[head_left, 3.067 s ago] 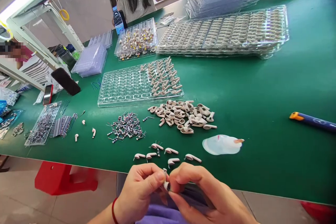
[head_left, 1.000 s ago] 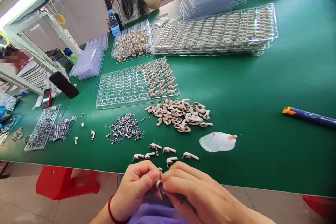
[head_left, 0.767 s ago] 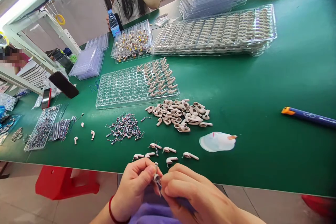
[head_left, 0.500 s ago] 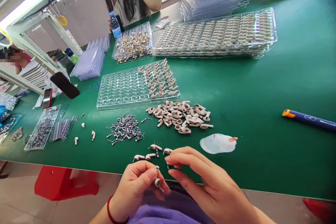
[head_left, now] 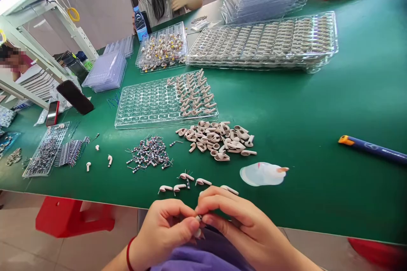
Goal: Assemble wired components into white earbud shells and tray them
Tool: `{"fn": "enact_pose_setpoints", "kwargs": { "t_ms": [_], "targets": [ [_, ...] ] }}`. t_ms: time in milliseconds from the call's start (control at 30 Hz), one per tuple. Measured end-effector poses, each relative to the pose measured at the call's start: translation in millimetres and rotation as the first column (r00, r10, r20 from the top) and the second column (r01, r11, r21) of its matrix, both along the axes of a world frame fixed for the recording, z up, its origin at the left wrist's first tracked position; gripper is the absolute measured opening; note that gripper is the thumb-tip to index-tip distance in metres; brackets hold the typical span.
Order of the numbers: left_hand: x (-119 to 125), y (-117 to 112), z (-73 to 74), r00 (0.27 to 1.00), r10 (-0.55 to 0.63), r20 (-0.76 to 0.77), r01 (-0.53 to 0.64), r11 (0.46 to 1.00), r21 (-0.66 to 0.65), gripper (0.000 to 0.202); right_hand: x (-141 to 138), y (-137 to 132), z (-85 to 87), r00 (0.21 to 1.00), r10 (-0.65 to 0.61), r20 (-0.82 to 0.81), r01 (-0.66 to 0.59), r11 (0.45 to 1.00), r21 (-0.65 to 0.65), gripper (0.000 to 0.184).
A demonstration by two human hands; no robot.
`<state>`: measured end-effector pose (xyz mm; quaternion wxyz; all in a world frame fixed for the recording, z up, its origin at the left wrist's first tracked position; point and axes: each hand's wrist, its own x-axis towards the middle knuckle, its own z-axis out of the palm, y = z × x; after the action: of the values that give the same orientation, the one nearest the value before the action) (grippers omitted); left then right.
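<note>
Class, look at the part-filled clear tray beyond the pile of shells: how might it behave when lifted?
The tray would probably flex, since it looks like thin, see-through moulded plastic. It may dip on the right, where its shells are grouped. If it tilts, they might slide out, as they appear uncovered.

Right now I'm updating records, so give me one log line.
left hand: holding small part | right hand: at same part | casing pile: beyond both hands
</note>
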<state>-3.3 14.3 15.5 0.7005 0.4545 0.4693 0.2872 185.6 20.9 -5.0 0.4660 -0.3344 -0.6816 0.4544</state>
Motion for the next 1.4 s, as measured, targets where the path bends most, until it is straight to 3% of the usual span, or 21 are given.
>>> {"fn": "enact_pose_setpoints", "kwargs": {
  "t_ms": [300,633,733,833,933,1067,1200,1300,1400],
  "targets": [
    [-0.8,-2.4,3.9,0.982,0.005,-0.186,0.054,0.949,0.311,0.035,-7.6,-7.0,-0.5,0.997,-0.043,-0.069,0.040,0.998,-0.039,0.016],
    [-1.3,-2.8,4.7,0.981,0.009,-0.192,0.056,0.941,0.333,0.036,-9.3,-10.8,-6.8,0.993,-0.082,-0.085,0.080,0.997,-0.023,0.019],
    [-1.0,-1.9,4.9,0.992,0.012,-0.123,0.018,0.971,0.239,0.040,-8.5,-10.8,-7.5,0.991,-0.109,-0.078,0.109,0.994,-0.013,0.016],
    [0.2,-1.0,1.5,0.999,0.013,0.048,-0.013,1.000,-0.008,0.048,-7.7,-10.5,-7.2,0.985,-0.148,-0.088,0.148,0.989,-0.014,0.013],
    [2.7,-1.7,-5.8,0.980,0.076,0.185,-0.029,0.970,-0.243,0.053,-6.6,-11.2,-9.1,0.980,-0.170,-0.103,0.168,0.985,-0.034,0.012],
    [6.8,-3.8,-16.5,0.952,0.138,0.272,-0.004,0.897,-0.441,0.053,-5.6,-11.9,-12.5,0.978,-0.161,-0.131,0.154,0.986,-0.059,0.013],
    [8.7,-4.5,-21.1,0.936,0.158,0.316,0.034,0.850,-0.526,0.051,-5.9,-11.6,-11.4,0.978,-0.144,-0.151,0.140,0.989,-0.036,0.015],
    [9.5,-4.1,-18.7,0.940,0.168,0.296,0.016,0.847,-0.532,0.046,-2.6,-16.9,-14.7,0.984,-0.148,-0.099,0.149,0.989,0.011,0.021],
    [9.8,-4.0,-13.7,0.958,0.186,0.218,-0.068,0.886,-0.459,0.043,8.2,-27.7,-26.0,0.940,-0.342,-0.014,0.341,0.932,0.126,0.034]
  ]
}}
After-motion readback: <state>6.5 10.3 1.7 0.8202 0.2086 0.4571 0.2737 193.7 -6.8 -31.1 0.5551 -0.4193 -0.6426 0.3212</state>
